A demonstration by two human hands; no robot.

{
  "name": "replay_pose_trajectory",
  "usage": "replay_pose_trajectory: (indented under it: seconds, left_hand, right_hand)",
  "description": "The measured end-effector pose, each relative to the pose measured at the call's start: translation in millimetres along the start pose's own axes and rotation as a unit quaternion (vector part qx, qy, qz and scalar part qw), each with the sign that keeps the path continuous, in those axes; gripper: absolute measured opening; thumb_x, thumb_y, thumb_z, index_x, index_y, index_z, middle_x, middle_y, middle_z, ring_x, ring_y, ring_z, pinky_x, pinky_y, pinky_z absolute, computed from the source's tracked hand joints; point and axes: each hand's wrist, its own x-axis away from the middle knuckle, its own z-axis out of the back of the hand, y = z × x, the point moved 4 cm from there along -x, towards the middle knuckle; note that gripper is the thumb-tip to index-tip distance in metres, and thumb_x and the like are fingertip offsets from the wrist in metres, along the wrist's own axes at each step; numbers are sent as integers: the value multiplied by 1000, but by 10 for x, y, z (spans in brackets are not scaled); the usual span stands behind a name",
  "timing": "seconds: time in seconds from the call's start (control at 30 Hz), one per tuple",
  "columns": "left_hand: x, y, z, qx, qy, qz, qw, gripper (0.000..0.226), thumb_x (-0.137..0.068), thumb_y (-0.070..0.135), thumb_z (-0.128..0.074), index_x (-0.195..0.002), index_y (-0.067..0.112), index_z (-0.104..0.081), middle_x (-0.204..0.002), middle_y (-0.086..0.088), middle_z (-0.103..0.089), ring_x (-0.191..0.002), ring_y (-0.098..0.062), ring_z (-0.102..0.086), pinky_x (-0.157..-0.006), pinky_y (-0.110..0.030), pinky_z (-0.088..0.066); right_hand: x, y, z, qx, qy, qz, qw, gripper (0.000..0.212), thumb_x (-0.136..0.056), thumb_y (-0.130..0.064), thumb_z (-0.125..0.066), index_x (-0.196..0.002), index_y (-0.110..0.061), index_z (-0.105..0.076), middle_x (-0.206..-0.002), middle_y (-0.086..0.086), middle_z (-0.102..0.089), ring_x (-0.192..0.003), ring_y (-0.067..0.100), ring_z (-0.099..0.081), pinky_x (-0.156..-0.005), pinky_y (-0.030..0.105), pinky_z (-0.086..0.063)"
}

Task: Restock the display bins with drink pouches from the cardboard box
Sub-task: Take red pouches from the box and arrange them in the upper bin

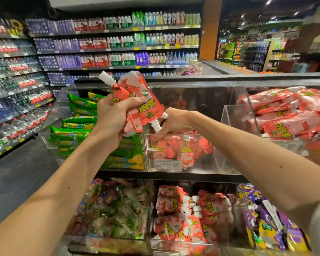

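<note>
Together, hands [111,115] [172,121] round drink pouches [146,108]

Left hand [110,117] gripping red drink pouches [146,106], right hand [175,121] beside them, above clear bin [207,163]

Six bins [207,164]; perhaps three held pouches [146,100].

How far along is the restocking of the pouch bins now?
Done: the middle bin holds a low layer of red pouches. In hand: the left hand grips a bunch of red pouches above it, and the right hand is at their spouts; its grip is hidden. Left: the bin is far from full. The cardboard box is out of view.
</note>
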Motion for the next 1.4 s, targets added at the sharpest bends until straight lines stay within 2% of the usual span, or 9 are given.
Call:
replay_pose_trajectory:
  seconds: [0.13,0.33,0.43,0.57,0.7,0.83,0.97,1.2,1.4]
  left_hand:
    - [-27,-43,43,1,-4,11,1000,14,-79,11,-79,-78,18,-68,-82,-2,-77,-76,-20,-76,-58,-29,-57]
    - [-56,-128,-17,24,-17,25,999,14,-80,11,-79,-82,18,-67,-79,0,-77,-73,-18,-76,-56,-28,-58]
    - [-77,-163,-47,16,-22,31,999,16,-79,12,-80,-88,16,-68,-82,-2,-78,-76,-20,-76,-63,-32,-60]
    - [-81,-180,-34,7,-20,37,999,15,-79,11,-80,-87,14,-67,-80,-5,-76,-65,-20,-74,-54,-29,-58]
    - [-28,-194,-35,23,-28,40,999,11,-83,8,-74,-84,8,-63,-72,-10,-69,-34,-12,-55,-33,-17,-38]
    - [-47,-277,-23,57,-41,75,995,7,-86,15,-72,-84,9,-75,-82,-13,-76,-67,-26,-67,-54,-28,-48]
    - [-32,-314,-163,157,-110,104,976,36,-94,18,-59,-65,19,-80,-86,-5,-77,-77,-17,-74,-66,-29,-59]
    - [1,-298,-470,267,-165,146,938,27,-85,18,-61,-67,14,-80,-90,-7,-77,-83,-19,-74,-88,-36,-56]
    - [-57,-305,-590,186,-159,165,956,12,-84,15,-64,-87,9,-73,-90,-9,-76,-77,-19,-74,-78,-33,-62]
  right_hand:
    - [142,103,255,12,8,-47,999,38,-72,-14,-88,-104,-13,-68,-100,14,-75,-95,28,-73,-83,38,-59]
    - [494,248,365,149,-56,-131,979,8,-84,-26,-77,-87,-19,-78,-74,-14,-66,-68,10,-58,-47,19,-45]
    - [387,213,332,116,5,-101,988,25,-84,-7,-73,-61,-16,-71,-49,-16,-59,-50,8,-52,-43,18,-42]
    - [278,129,297,96,59,-56,992,6,-81,-6,-77,-79,-11,-79,-60,-15,-69,-51,-1,-60,-49,17,-48]
    - [213,130,240,94,100,-38,990,26,-80,-25,-83,-69,-7,-68,-50,-9,-54,-42,5,-47,-44,19,-38]
    - [305,106,251,107,71,-32,991,34,-75,-36,-85,-78,-5,-70,-66,-5,-54,-61,11,-47,-60,25,-37]
    - [518,55,385,-41,83,24,995,64,-71,-45,-85,-111,2,-67,-85,2,-68,-75,15,-54,-69,30,-43]
    - [887,146,554,-361,178,65,913,9,-92,-17,-69,-86,-11,-70,-69,-4,-65,-60,7,-47,-56,19,-42]
    - [1119,173,824,-278,316,67,904,14,-96,-20,-65,-84,-12,-63,-79,6,-64,-45,8,-53,-41,19,-43]
